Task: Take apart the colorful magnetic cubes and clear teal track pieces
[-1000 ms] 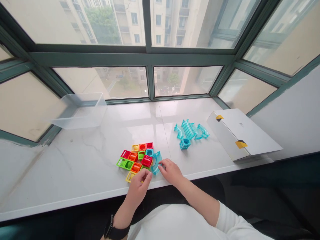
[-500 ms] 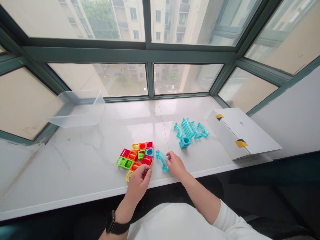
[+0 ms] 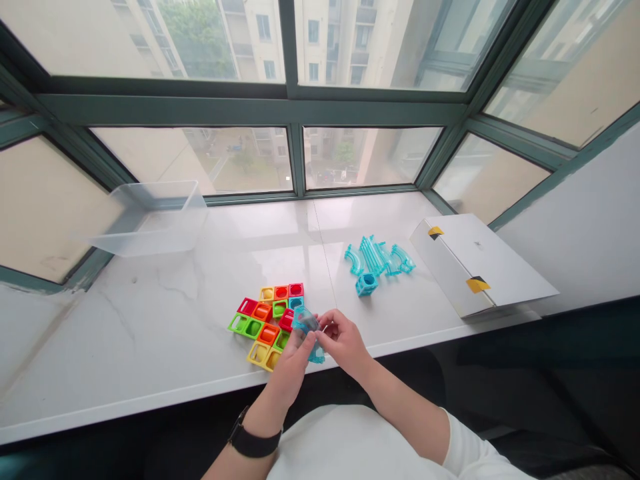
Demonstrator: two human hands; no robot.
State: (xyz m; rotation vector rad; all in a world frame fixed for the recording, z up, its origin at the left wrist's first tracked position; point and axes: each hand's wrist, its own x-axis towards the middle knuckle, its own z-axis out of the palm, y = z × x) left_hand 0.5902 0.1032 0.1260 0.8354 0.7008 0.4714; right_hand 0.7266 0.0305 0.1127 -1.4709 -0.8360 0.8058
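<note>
A translucent blue curved track piece (image 3: 303, 318) is raised over the front of the white counter, between my two hands. My left hand (image 3: 294, 363) grips it from the left, thumb on top. My right hand (image 3: 344, 339) pinches its right side with thumb and fingertips. Just left of the piece lie several coloured plastic blocks (image 3: 254, 327) in red, orange, yellow, green and blue, packed side by side. My left hand and the track piece cover part of that group.
Several more blue track pieces (image 3: 374, 256) lie farther back, with a blue cube block (image 3: 367, 285) in front of them. A white box (image 3: 493, 263) stands at the right. At the back left is a clear plastic bin (image 3: 150, 237). Windows border the counter (image 3: 165, 347).
The curved track piece has been lifted off the counter and moved left. My left hand has shifted right and closed on it, and my right hand has come in slightly left.
</note>
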